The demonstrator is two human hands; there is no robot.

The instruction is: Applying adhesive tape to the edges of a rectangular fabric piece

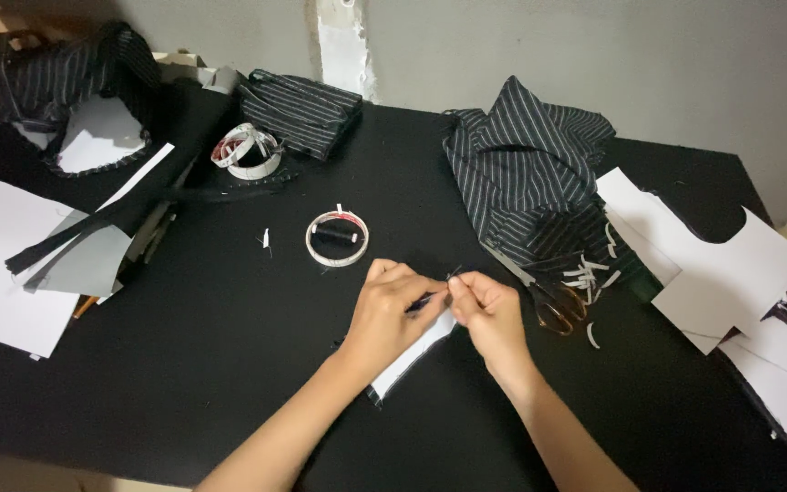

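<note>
My left hand (392, 310) and my right hand (487, 314) meet over the middle of the black table (211, 364). Both pinch a small dark piece of striped cloth (434, 299) between the fingertips. Under the hands lies a white-faced fabric piece (409, 357) with a dark edge, partly hidden by the left wrist. What exactly is between the fingers is too small to make out. A spool of black thread (335, 236) sits inside a ring of white tape (336, 255) just beyond the left hand.
Scissors with amber handles (553, 303) lie right of my right hand, beside a heap of black pinstriped cloth (526, 169). White paper pattern pieces (721, 264) lie at the right, white and grey sheets (11, 264) at the left. A coiled measuring tape (248, 150) lies at the back.
</note>
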